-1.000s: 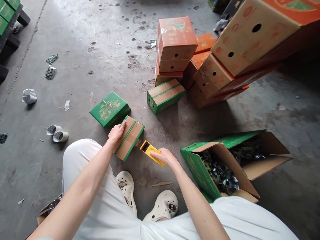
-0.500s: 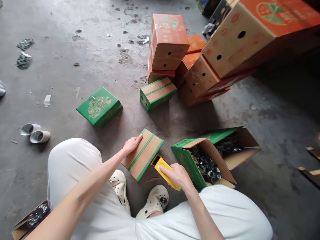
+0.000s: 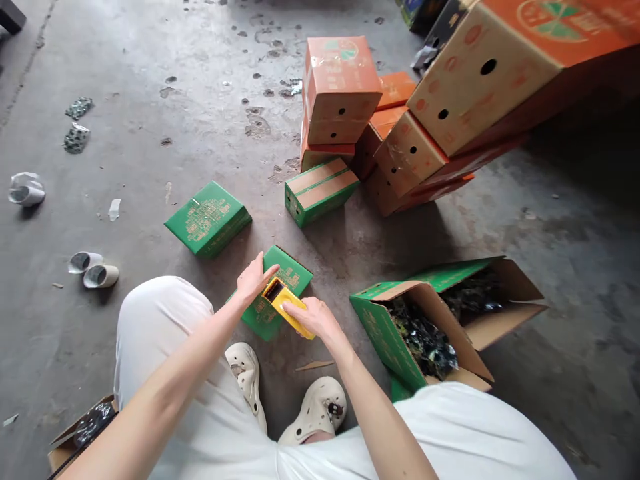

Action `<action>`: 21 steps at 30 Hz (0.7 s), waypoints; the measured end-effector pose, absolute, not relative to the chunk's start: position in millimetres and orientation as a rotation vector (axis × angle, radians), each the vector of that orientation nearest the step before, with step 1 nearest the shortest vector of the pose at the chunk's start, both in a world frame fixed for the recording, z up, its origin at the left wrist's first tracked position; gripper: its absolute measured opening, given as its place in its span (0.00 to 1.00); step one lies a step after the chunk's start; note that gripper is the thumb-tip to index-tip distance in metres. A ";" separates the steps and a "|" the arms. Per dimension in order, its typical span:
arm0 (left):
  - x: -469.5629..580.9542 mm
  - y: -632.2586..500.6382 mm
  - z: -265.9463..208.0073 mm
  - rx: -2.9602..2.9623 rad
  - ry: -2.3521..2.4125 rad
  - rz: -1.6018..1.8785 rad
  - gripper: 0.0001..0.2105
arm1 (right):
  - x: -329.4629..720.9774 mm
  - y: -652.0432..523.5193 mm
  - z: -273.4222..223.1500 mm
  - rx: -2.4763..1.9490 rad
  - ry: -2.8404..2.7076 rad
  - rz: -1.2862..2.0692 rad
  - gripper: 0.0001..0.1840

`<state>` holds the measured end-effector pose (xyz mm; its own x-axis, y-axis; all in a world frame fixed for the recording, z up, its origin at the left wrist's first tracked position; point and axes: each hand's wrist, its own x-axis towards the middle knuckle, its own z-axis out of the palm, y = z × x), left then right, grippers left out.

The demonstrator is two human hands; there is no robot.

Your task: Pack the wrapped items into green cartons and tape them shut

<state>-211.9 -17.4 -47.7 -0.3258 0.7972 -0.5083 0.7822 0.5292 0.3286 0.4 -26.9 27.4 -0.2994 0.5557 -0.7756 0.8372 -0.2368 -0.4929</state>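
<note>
My left hand (image 3: 254, 279) grips the upper left side of a small green carton (image 3: 295, 268), its thumb lying over the printed top face. In my right hand (image 3: 316, 316) is a yellow hand tool (image 3: 293, 305) with a dark opening at its front end. That front end sits over the carton's face, close to my left thumb; whether it touches the cardboard I cannot tell. The carton is tilted between my knees, above my pale clogs (image 3: 320, 407). Two opened green boxes (image 3: 383, 333) with dark, shiny packets inside stand to my right.
A green carton (image 3: 210, 217) lies ahead on the left, another (image 3: 323, 190) ahead in the middle. Orange cartons (image 3: 343, 73) are stacked behind and to the right (image 3: 495, 87). White tubes (image 3: 100, 275) and foil packets (image 3: 77, 138) lie on the left floor. An open box (image 3: 65, 450) is beside my left leg.
The carton has turned from its plain brown side to its green printed face. My left hand has shifted its hold, and my right hand has brought the yellow tool up and left over the carton.
</note>
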 end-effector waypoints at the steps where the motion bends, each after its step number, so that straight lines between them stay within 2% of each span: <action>1: -207.9 -21.6 -49.9 1.275 2.187 0.008 0.38 | 3.6 -28.7 26.4 1.660 1.748 -1.578 0.28; 5: -187.2 -33.3 -56.4 1.291 2.209 -0.021 0.32 | 47.0 -49.9 36.8 1.668 1.792 -1.497 0.27; 11: -181.6 -33.4 -53.6 1.324 2.140 -0.026 0.28 | 113.8 -79.7 56.3 1.705 1.594 -1.411 0.28; 16: -184.1 -33.8 -55.7 1.333 2.142 -0.027 0.29 | 105.5 -73.8 38.7 1.690 1.620 -1.259 0.31; 21: -184.4 -35.4 -58.5 1.329 2.135 -0.036 0.29 | 90.9 -68.9 27.8 1.773 1.583 -1.258 0.30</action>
<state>-184.4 -35.4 -58.5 -0.3048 0.8035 -0.5114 0.8203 0.4943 0.2876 90.9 -68.9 27.8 -0.0741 0.5328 -0.8430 0.9415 -0.2412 -0.2352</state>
